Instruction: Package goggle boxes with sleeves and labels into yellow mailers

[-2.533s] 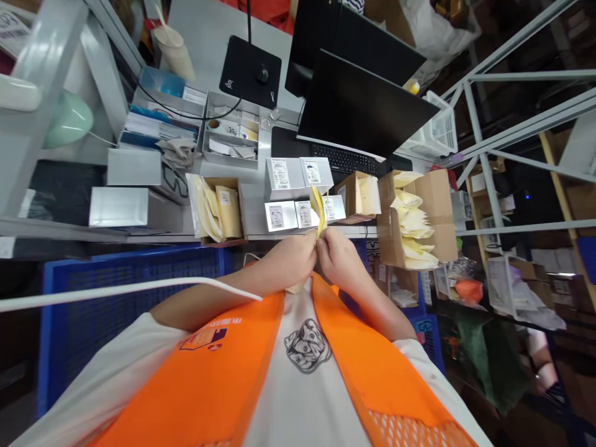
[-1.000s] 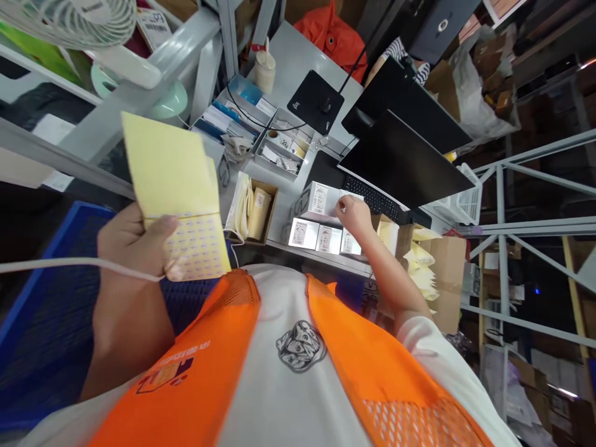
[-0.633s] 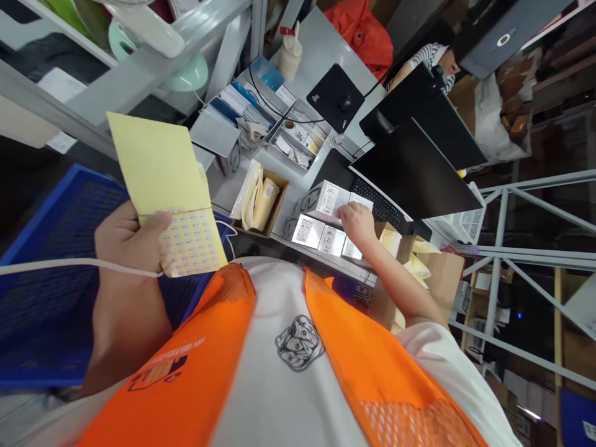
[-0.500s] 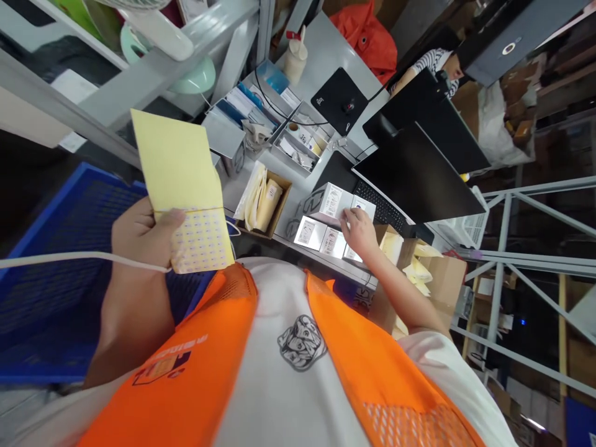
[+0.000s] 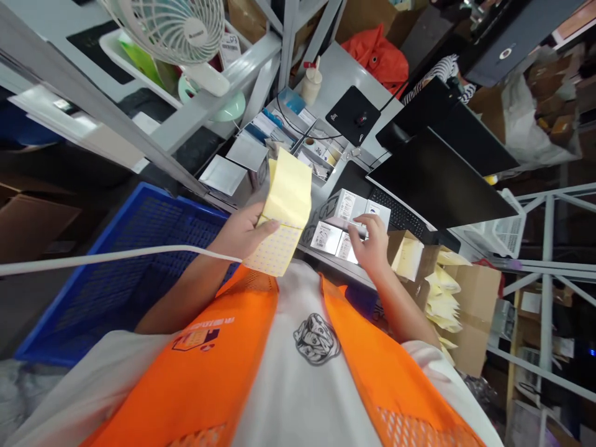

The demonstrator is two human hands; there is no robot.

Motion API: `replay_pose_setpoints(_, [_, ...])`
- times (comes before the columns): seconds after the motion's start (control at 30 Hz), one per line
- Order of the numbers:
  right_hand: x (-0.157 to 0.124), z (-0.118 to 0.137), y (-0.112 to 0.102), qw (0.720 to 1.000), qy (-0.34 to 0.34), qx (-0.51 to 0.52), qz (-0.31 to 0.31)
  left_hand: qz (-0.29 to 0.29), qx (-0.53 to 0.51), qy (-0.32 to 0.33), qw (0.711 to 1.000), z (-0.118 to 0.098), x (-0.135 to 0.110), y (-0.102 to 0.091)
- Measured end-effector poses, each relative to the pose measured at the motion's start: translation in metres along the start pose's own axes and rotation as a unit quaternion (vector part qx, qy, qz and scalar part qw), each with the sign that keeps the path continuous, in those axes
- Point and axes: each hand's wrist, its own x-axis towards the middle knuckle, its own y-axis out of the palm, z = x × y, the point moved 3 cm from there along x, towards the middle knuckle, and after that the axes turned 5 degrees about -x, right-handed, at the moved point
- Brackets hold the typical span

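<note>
In my left hand (image 5: 246, 236) is a stack of pale yellow label sheets (image 5: 289, 186), the thumb lying across the front. Rows of tiny printed marks cover its lower part, and a thin band crosses the middle. My right hand (image 5: 372, 243) hovers at the small white boxes (image 5: 326, 237) on the desk, fingers bent and apart. Several boxes stand side by side with printed labels facing up. Whether a fingertip touches one I cannot tell.
A blue crate (image 5: 125, 248) stands at the left, with a white cord (image 5: 139, 251) crossing above it. The monitor (image 5: 447, 180) and keyboard (image 5: 395, 211) lie beyond the boxes. At the right is a carton (image 5: 475, 316) of yellow envelopes. A fan (image 5: 186, 31) sits upper left.
My left hand has carried the label sheets right, towards the boxes, and they now hide the small carton of envelopes. My right hand's fingers have spread and lifted a little from the boxes.
</note>
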Motion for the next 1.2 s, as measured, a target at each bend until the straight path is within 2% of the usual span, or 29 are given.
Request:
replay_pose_setpoints(0.03, [0.002,0.025,-0.004,0.999,-0.025,0.038,0.007,0.027,0.023,0.011,0.999,-0.004,0.0,0.007])
replay_pose_setpoints(0.1, [0.007,0.07,-0.005,0.993,-0.046,0.085,0.063,0.071,0.081,0.043,0.993,-0.01,-0.001,0.023])
replay_pose_setpoints(0.2, [0.014,0.102,0.004,0.987,-0.01,0.093,0.131,0.091,0.173,0.084,0.977,-0.016,-0.001,0.044])
replay_pose_setpoints(0.3, [0.014,0.098,0.01,0.986,0.038,0.1,0.125,0.075,0.19,0.08,0.976,-0.014,-0.001,0.057])
replay_pose_setpoints(0.37, [0.009,0.082,0.006,0.987,0.089,0.12,0.059,0.08,0.123,0.066,0.987,-0.011,0.0,0.06])
replay_pose_setpoints(0.43, [0.001,0.064,0.004,0.971,0.164,0.171,-0.005,0.104,0.036,0.044,0.993,-0.009,0.0,0.062])
replay_pose_setpoints(0.5, [-0.007,0.051,0.008,0.932,0.232,0.28,0.011,0.142,-0.013,0.022,0.99,-0.008,-0.001,0.064])
replay_pose_setpoints(0.57, [-0.014,0.045,0.017,0.87,0.276,0.403,0.067,0.171,-0.03,0.012,0.985,-0.007,-0.002,0.066])
replay_pose_setpoints(0.6, [-0.017,0.044,0.02,0.841,0.293,0.448,0.075,0.176,-0.036,0.011,0.984,-0.007,-0.002,0.067])
replay_pose_setpoints(0.67, [-0.023,0.043,0.022,0.806,0.318,0.497,0.042,0.164,-0.049,0.013,0.985,-0.006,-0.002,0.069])
replay_pose_setpoints(0.73, [-0.029,0.046,0.021,0.795,0.327,0.511,0.001,0.149,-0.064,0.011,0.987,-0.003,0.0,0.072])
replay_pose_setpoints(0.83, [-0.04,0.057,0.02,0.793,0.317,0.52,0.004,0.127,-0.086,0.0,0.988,0.006,0.002,0.079])
replay_pose_setpoints(1.0, [-0.058,0.076,0.029,0.791,0.323,0.513,0.084,0.023,-0.125,0.051,0.991,0.014,0.013,0.085])
replay_pose_setpoints(1.1, [-0.062,0.078,0.031,0.833,0.298,0.455,0.104,-0.041,-0.164,0.072,0.983,0.01,0.025,0.08])
replay_pose_setpoints(1.2, [-0.063,0.079,0.03,0.878,0.249,0.392,0.114,-0.089,-0.232,0.103,0.963,0.0,0.033,0.072])
